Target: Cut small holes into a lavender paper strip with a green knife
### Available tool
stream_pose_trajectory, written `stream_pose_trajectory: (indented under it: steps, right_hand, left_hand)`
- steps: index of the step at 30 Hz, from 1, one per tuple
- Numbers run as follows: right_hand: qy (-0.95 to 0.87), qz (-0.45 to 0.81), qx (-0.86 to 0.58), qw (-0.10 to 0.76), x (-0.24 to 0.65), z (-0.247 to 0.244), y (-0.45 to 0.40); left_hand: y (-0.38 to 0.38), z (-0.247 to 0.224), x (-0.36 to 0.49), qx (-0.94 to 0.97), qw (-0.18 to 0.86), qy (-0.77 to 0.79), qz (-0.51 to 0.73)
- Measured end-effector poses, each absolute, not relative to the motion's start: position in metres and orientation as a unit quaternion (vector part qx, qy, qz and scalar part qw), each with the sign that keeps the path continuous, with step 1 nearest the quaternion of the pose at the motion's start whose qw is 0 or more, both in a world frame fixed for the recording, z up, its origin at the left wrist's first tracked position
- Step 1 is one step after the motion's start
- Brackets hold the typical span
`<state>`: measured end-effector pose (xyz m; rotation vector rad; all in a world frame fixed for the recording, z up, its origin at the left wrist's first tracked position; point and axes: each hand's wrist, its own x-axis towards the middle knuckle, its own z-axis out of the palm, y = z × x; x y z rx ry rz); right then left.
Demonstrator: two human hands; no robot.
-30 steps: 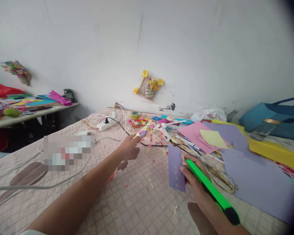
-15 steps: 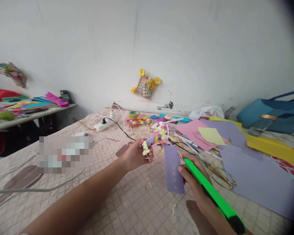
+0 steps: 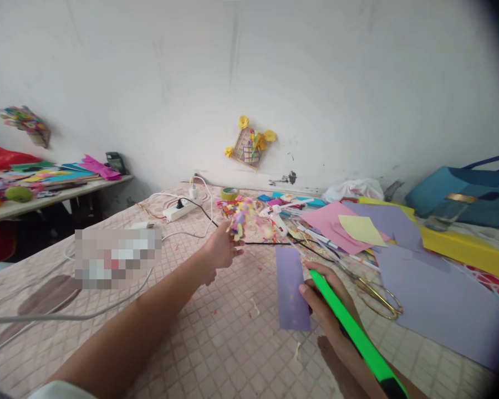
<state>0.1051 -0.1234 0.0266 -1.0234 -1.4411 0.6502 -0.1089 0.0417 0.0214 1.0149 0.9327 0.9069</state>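
Purple strip point(image 3: 291, 288) upright in right hand point(image 3: 322, 302)

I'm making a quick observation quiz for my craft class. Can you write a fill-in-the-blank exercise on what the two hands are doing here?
1. The right hand holds a bright ____ utility knife.
2. Against the knife, the same hand pinches a paper strip coloured ____.
3. The left hand holds a bundle of paper flowers ____ the table.
4. Gold-handled ____ lie to the right of the right hand.

Missing words: green; purple; above; scissors
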Motion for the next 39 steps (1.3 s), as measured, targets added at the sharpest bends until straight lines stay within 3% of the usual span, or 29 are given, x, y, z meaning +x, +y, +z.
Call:
stream_pose_trajectory:
  steps: [8, 18, 27, 39]
  right_hand:
    - [-0.557, 0.261, -0.543, 0.572, 0.091, 0.014, -0.114]
    - [-0.591, 0.267, -0.529, 0.547, 0.115, -0.01, -0.092]
    - [-0.715, 0.174, -0.496, 0.46, 0.116, -0.031, -0.092]
    - [-0.64, 0.189, -0.519, 0.534, 0.112, -0.021, -0.094]
  left_hand:
    - [0.05, 0.007, -0.116, 0.575, 0.539, 0.491, 0.372]
    - [-0.019, 0.018, -0.067, 0.642, 0.672, 0.316, 0.189]
    - [-0.032, 0.016, -0.056, 0.563, 0.681, 0.328, 0.334]
    - [-0.016, 0.021, -0.064, 0.495, 0.688, 0.336, 0.411]
